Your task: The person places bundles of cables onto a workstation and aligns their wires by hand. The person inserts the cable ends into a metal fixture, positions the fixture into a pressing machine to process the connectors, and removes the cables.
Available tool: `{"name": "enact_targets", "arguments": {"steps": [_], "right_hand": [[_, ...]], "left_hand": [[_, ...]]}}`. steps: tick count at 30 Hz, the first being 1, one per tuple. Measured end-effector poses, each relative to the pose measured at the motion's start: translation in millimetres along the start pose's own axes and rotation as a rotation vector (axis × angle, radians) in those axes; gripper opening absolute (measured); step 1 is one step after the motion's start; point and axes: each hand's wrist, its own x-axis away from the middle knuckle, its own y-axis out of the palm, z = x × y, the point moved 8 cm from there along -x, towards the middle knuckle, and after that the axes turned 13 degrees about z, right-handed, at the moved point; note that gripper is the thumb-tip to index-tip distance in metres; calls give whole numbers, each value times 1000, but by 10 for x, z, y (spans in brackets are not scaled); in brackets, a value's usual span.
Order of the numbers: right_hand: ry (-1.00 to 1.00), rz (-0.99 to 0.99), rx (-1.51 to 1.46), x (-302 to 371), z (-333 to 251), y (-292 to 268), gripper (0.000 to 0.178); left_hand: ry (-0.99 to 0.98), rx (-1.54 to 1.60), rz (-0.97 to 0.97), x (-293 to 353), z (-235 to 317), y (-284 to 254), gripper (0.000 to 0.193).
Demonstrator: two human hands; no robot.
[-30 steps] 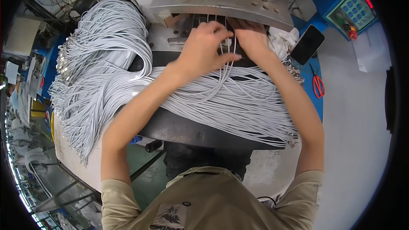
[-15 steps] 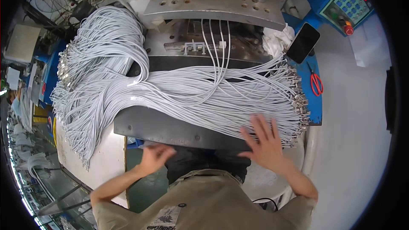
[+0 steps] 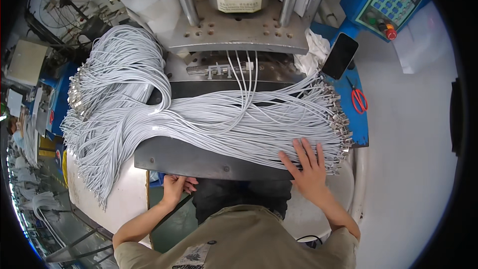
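A thick spread of white cables (image 3: 219,119) with metal-ended connectors (image 3: 340,117) lies across the dark metal plate (image 3: 184,157). On the cables' near right part, my right hand (image 3: 311,174) rests with its fingers stretched and apart, holding nothing. My left hand (image 3: 177,189) is at the plate's front edge, its fingers curled in; whatever they may hold is hidden. Several cables run up from the spread to under the press head (image 3: 239,47). Behind the spread, a small metal fixture (image 3: 219,69) with light grey pieces sits on the press bed.
A looped cable bundle (image 3: 129,55) lies at the left, above a pale board (image 3: 89,189). To the right are a black phone (image 3: 340,56), red-handled scissors (image 3: 359,100), a white cloth (image 3: 312,52) and a blue control box (image 3: 386,2) with a red button.
My left hand has come up to the plate's front edge and its fingers have curled. The right hand has settled on the cables. The whole view has shifted, showing more of the press.
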Motion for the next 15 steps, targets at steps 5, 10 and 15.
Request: {"name": "enact_targets", "arguments": {"steps": [5,10,15], "right_hand": [[-1,28,-20,-33,5,-44,92],[39,2,-63,-153,-41,-142,94],[292,-150,-712,-457,128,-512,97]], "left_hand": [[-39,-22,-15,25,17,14,41],[-13,-25,-42,72,82,3,39],[87,-262,-514,427,139,416,28]]}}
